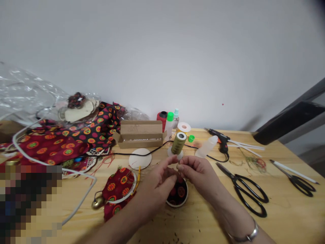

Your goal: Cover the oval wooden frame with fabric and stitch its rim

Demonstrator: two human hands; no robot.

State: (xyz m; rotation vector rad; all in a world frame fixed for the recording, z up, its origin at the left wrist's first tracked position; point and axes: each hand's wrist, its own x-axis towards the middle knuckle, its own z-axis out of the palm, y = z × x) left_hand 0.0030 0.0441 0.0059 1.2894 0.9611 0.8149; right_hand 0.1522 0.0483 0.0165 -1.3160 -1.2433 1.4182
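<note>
My left hand (158,181) and my right hand (196,174) meet over the wooden table (279,217), fingertips pinched together just in front of an olive thread spool (178,143). What they pinch is too small to make out. Under the hands lies a round fabric-covered disc (177,195) in dark red print. Left of it sits another fabric-covered round piece (119,188) with a small brass bell (98,202) and a yellow cord. A silver bracelet (247,234) is on my right wrist.
Black scissors (245,189) lie to the right, a second pair (299,181) farther right. A glue gun (220,139) with white sticks, small bottles (169,125), a red spool, an open cardboard box (139,135), a wooden disc (140,158), printed fabric (58,142) and clear plastic fill the back and left.
</note>
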